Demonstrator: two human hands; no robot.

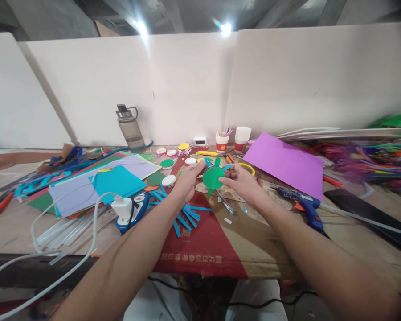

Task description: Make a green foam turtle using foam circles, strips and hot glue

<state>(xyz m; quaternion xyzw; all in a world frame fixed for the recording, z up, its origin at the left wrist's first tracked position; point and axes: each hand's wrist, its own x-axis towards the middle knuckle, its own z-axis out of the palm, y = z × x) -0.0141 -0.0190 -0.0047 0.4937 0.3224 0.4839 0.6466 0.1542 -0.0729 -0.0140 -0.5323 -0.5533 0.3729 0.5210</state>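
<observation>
A round green paper disc [213, 179] with short green tabs at top and bottom is held up over the middle of the table. My left hand [189, 180] is closed on its left edge, the far fingers partly hidden. From the other side, my right hand [242, 183] pinches the disc, thumb over its right edge. Small blue pieces show by the fingertips of both hands. Beneath the disc lies a pen [226, 203]. Blue paper strips [187, 216] are fanned out on red-printed cardboard near my left wrist.
Left are paper sheets [118, 183], a power strip [137, 211] and a white cable. A bottle [131, 129], small round lids [169, 180] and paper cups [222, 142] stand farther back. Right are a purple sheet [285, 165], a blue glue gun [309, 207] and pipe cleaners [381, 162].
</observation>
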